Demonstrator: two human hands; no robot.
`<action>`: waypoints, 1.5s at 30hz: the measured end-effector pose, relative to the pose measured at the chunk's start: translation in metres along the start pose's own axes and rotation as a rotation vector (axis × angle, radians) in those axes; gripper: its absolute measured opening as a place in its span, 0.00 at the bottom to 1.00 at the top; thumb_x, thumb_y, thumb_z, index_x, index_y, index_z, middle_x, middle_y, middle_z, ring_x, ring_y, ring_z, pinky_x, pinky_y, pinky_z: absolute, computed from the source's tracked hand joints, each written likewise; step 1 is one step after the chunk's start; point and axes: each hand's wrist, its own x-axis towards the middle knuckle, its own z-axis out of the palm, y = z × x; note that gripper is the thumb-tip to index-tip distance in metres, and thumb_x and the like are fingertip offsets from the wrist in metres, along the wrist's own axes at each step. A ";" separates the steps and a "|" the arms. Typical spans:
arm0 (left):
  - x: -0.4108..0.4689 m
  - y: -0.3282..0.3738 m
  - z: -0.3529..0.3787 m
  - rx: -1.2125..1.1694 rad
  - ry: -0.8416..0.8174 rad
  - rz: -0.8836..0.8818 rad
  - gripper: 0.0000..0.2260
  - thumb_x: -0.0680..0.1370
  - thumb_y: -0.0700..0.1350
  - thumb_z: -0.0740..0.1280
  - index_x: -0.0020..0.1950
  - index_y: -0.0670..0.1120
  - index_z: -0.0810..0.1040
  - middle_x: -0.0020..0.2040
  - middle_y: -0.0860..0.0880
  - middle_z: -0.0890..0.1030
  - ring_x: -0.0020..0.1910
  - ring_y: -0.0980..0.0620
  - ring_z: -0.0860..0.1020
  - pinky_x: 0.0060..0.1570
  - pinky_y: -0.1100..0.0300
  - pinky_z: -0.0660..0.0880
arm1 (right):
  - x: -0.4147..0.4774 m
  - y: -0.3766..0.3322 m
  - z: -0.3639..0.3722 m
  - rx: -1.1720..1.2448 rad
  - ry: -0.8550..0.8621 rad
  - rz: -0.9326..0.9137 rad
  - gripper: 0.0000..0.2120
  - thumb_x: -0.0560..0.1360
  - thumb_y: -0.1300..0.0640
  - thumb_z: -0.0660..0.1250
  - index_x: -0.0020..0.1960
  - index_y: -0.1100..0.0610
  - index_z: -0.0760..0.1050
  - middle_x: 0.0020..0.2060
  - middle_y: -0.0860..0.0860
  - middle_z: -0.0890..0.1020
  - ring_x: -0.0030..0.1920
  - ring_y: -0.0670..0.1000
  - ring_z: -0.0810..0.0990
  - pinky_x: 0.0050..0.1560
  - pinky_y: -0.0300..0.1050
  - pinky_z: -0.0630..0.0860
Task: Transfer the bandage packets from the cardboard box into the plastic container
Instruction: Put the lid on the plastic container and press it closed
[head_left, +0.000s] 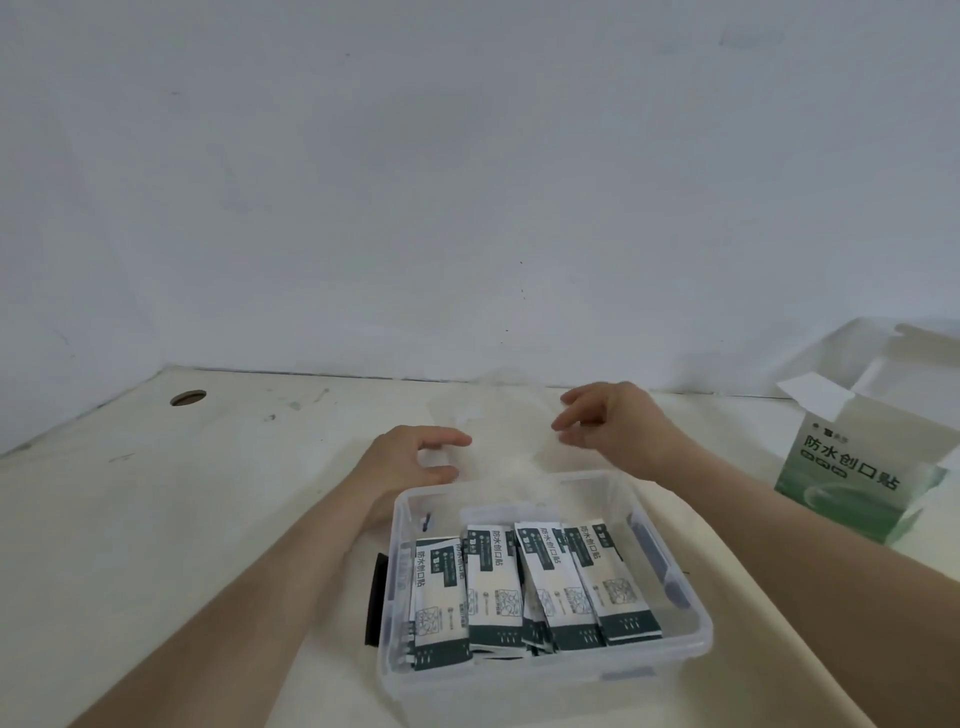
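Closest of all sits the clear plastic container (519, 696) on the pale tabletop (208, 519), on the near side of both grips. Bandage packets (493, 582) lie inside it in a loose overlapping row, white with dark green ends, filling its middle and left part. A black latch (377, 597) shows on the container's left wall.

Just past the container's far rim, the left hand (410, 462) hovers with thumb and forefinger curved toward each other, a gap between their tips. The right hand (618, 423) is a little farther off and to the right, its fingers loosely curled and pointing back at the left hand. Between the two grips there seems to be a faint, blurred clear film (493, 415). I cannot tell whether either grip has closed on it or is apart and empty. Neither hand touches a packet.

Well out to the right of the right grip stands the cardboard box (852, 483), green and white, upright, its top flaps open. Far to the left of the left grip, a round hole (188, 397) is cut in the tabletop near the white wall (467, 182).
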 end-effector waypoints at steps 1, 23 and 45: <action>-0.001 0.003 -0.003 -0.014 0.023 -0.003 0.17 0.74 0.39 0.72 0.53 0.60 0.79 0.60 0.59 0.77 0.64 0.55 0.75 0.64 0.58 0.70 | 0.001 -0.006 -0.006 0.006 0.067 -0.023 0.05 0.71 0.64 0.74 0.43 0.56 0.84 0.57 0.52 0.81 0.47 0.50 0.81 0.55 0.35 0.74; -0.126 0.106 -0.037 -0.541 0.512 0.002 0.08 0.78 0.46 0.68 0.44 0.42 0.82 0.29 0.48 0.81 0.26 0.55 0.75 0.31 0.61 0.76 | -0.134 -0.083 -0.063 0.888 0.126 0.152 0.06 0.77 0.59 0.67 0.51 0.61 0.77 0.33 0.53 0.82 0.29 0.48 0.77 0.32 0.37 0.75; -0.163 0.094 -0.003 -0.097 0.289 -0.266 0.15 0.79 0.49 0.62 0.35 0.52 0.83 0.26 0.54 0.79 0.25 0.57 0.74 0.36 0.60 0.71 | -0.165 -0.054 -0.026 0.237 0.187 0.192 0.08 0.74 0.53 0.68 0.51 0.53 0.81 0.25 0.45 0.77 0.23 0.42 0.72 0.29 0.38 0.69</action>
